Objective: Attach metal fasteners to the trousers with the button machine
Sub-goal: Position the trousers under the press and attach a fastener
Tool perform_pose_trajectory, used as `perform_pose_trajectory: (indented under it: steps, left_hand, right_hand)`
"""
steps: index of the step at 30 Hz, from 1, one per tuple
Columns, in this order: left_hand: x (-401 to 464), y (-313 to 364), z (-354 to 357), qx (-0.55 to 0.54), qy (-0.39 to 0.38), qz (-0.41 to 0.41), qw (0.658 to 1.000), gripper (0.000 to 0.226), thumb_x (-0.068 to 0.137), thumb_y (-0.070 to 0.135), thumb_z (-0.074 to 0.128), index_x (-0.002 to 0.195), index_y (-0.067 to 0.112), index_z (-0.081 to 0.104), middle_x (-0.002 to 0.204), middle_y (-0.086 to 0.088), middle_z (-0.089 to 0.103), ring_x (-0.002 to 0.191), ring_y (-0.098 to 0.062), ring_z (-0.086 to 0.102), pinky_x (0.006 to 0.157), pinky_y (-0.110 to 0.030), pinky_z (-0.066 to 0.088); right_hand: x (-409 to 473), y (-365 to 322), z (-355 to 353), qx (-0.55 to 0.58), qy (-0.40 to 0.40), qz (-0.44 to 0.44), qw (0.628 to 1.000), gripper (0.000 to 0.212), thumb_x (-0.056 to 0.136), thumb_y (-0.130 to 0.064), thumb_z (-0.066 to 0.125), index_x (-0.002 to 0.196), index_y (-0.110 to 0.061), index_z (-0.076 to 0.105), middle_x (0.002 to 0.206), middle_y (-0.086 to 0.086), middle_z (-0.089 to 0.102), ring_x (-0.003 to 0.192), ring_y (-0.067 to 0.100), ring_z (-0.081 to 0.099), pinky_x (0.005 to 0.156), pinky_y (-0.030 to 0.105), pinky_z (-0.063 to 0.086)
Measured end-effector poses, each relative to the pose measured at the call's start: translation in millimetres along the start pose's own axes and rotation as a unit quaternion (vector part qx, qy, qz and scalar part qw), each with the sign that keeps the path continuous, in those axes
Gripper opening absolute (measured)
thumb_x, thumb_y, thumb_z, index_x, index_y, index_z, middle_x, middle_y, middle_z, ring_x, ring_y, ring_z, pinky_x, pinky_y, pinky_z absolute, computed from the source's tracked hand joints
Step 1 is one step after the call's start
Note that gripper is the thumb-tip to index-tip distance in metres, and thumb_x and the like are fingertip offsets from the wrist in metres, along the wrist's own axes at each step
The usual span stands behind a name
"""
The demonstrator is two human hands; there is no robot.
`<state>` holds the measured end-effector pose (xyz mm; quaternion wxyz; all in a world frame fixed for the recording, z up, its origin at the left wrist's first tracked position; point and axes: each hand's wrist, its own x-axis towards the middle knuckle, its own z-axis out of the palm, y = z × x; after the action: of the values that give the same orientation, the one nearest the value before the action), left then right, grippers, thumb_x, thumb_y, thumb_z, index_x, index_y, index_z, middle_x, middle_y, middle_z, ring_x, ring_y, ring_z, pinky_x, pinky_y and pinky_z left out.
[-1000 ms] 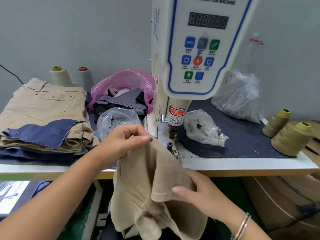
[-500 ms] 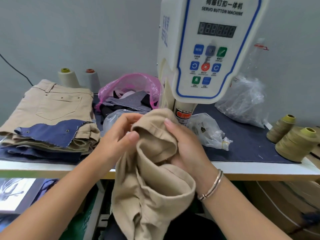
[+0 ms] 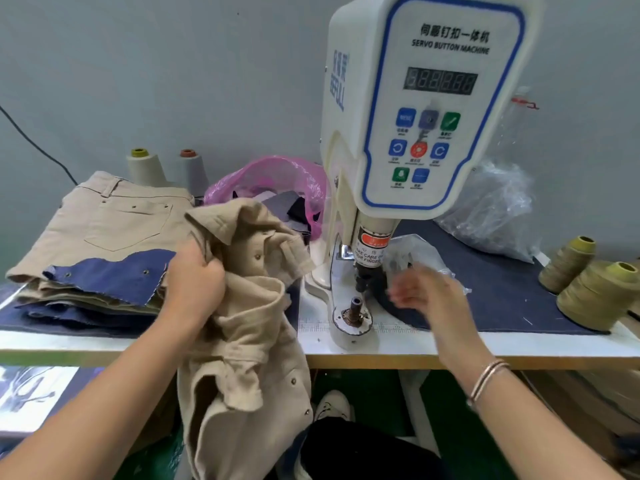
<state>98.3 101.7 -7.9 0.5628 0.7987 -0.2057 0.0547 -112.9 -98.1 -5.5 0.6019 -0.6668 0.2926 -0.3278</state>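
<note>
Two thread cones (image 3: 588, 282) flank a seemingly crumpled plastic bag (image 3: 419, 254).

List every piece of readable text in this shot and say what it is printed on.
"SERVO BUTTON MACHINE", under a line of Chinese characters: top of the button machine's front panel.
"BEFULL", running vertically: side of the machine head.
"...AKE CARE OF YOUR FINGER", partly cut off: warning label on the column above the punch.
Display: unlit digit segments, no value shown.
Captions under the buttons: too small to read.
Ruler marks on the table edge: blurred.
</note>
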Motion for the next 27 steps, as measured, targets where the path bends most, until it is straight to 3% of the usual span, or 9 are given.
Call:
perform_pose_trajectory:
  steps: [2, 5, 8, 10, 14, 16, 21, 27]
  left_hand:
    - [-5.0, -14.7, 14.0, 0.135, -0.021, 0.042, 0.990, 0.020, 0.079, -0.012, 0.046, 0.076, 0.008, 0.046, 0.079, -0.010, 0.051, 0.076, -0.031, 0.050, 0.066, -0.037, 0.036]
    - [-23.1, -30.4, 36.0, 0.245, -0.073, 0.132, 0.958, 0.018, 0.071, -0.013, 0.049, 0.071, 0.005, 0.045, 0.084, -0.015, 0.051, 0.077, -0.035, 0.051, 0.059, -0.039, 0.038]
    - [-29.3, -33.6, 48.1, 0.286, -0.070, 0.158, 0.943, 0.015, 0.068, -0.011, 0.052, 0.072, 0.004, 0.051, 0.081, -0.012, 0.054, 0.073, -0.033, 0.051, 0.055, -0.039, 0.039]
    - [-29.3, -34.4, 48.8, 0.289, -0.075, 0.152, 0.942, 0.014, 0.069, -0.008, 0.051, 0.074, 0.005, 0.052, 0.083, -0.011, 0.055, 0.075, -0.032, 0.051, 0.058, -0.043, 0.044]
    - [-27.6, -37.2, 48.2, 0.253, -0.054, 0.139, 0.956, 0.020, 0.069, -0.008, 0.052, 0.070, 0.010, 0.043, 0.076, -0.009, 0.051, 0.071, -0.031, 0.049, 0.056, -0.036, 0.034]
    - [-26.5, -37.7, 49.2, 0.245, -0.044, 0.132, 0.959, 0.018, 0.069, -0.008, 0.053, 0.071, 0.008, 0.046, 0.076, -0.011, 0.053, 0.071, -0.032, 0.049, 0.056, -0.035, 0.031]
    - [-26.5, -40.0, 49.8, 0.250, -0.042, 0.126, 0.959, 0.013, 0.071, -0.006, 0.053, 0.077, 0.005, 0.051, 0.083, -0.012, 0.056, 0.075, -0.034, 0.052, 0.058, -0.039, 0.036]
    - [-26.2, -40.9, 51.9, 0.242, -0.028, 0.125, 0.962, 0.012, 0.072, -0.006, 0.054, 0.077, 0.004, 0.052, 0.081, -0.013, 0.056, 0.075, -0.034, 0.052, 0.056, -0.036, 0.033]
  right_hand:
    - [29.7, 14.1, -31.3, -0.111, 0.096, 0.019, 0.989, 0.028, 0.092, -0.016, 0.052, 0.071, -0.021, 0.070, 0.073, -0.002, 0.071, 0.067, 0.016, 0.062, 0.061, 0.023, 0.048]
    - [71.5, 28.7, -50.9, -0.346, 0.060, 0.023, 0.936, 0.025, 0.090, -0.012, 0.050, 0.086, -0.024, 0.072, 0.097, -0.001, 0.071, 0.082, 0.013, 0.061, 0.070, 0.023, 0.045]
    - [95.1, 27.3, -42.8, -0.600, -0.037, -0.026, 0.799, 0.030, 0.093, -0.016, 0.044, 0.103, -0.022, 0.071, 0.106, 0.007, 0.067, 0.093, 0.027, 0.059, 0.076, 0.031, 0.048]
    - [105.1, 18.7, -30.3, -0.693, -0.068, -0.029, 0.717, 0.030, 0.095, -0.022, 0.041, 0.109, -0.024, 0.067, 0.107, 0.009, 0.064, 0.095, 0.029, 0.059, 0.072, 0.031, 0.044]
    - [122.0, 12.2, -6.1, -0.767, -0.140, 0.085, 0.620, 0.034, 0.095, -0.026, 0.046, 0.127, -0.017, 0.056, 0.129, 0.006, 0.055, 0.119, 0.027, 0.053, 0.095, 0.035, 0.043]
    - [123.2, 16.8, -1.8, -0.780, -0.136, 0.068, 0.607, 0.032, 0.094, -0.024, 0.050, 0.123, -0.014, 0.058, 0.128, 0.005, 0.058, 0.120, 0.027, 0.054, 0.097, 0.035, 0.042]
    - [117.8, 28.9, -5.6, -0.752, -0.072, -0.055, 0.653, 0.023, 0.093, -0.010, 0.046, 0.106, -0.008, 0.065, 0.108, 0.013, 0.066, 0.100, 0.030, 0.063, 0.072, 0.033, 0.044]
    - [120.1, 24.2, -8.8, -0.726, -0.078, 0.048, 0.681, 0.024, 0.092, -0.016, 0.049, 0.112, -0.014, 0.062, 0.118, 0.009, 0.061, 0.108, 0.030, 0.058, 0.087, 0.037, 0.046]
